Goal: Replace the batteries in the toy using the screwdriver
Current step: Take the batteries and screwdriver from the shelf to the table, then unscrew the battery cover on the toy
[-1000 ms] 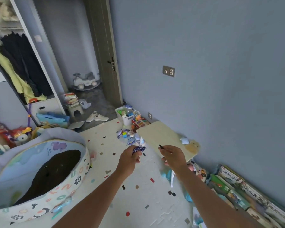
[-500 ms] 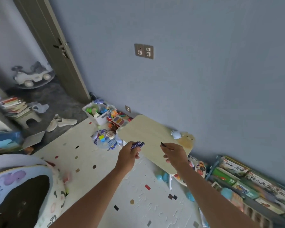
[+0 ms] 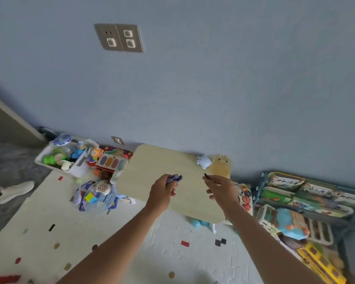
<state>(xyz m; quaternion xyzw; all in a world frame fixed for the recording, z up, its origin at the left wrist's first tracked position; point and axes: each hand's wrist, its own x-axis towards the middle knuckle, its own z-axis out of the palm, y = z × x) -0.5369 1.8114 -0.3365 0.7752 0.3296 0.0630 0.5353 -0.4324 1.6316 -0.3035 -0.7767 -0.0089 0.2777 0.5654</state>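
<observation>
Evidently supplies are arriving: the left hand (image 3: pixel 161 193) is closed around purple cylindrical batteries (image 3: pixel 174 178), the right hand (image 3: pixel 221 190) pinches what may be the dark slim screwdriver (image 3: pixel 206 176), above the pale wooden low table (image 3: pixel 152 171). Next: set them down, fetch the toy, unidentified here.

Honestly not much to read here. The book (image 3: pixel 286 183) lying at the top of the rack on the right has big dark Chinese characters on its cover, but they're too blurred to make out. The blue batteries (image 3: pixel 174 178) in the left hand (image 3: pixel 161 193) carry white print, also unreadable. Nothing else has legible text.
</observation>
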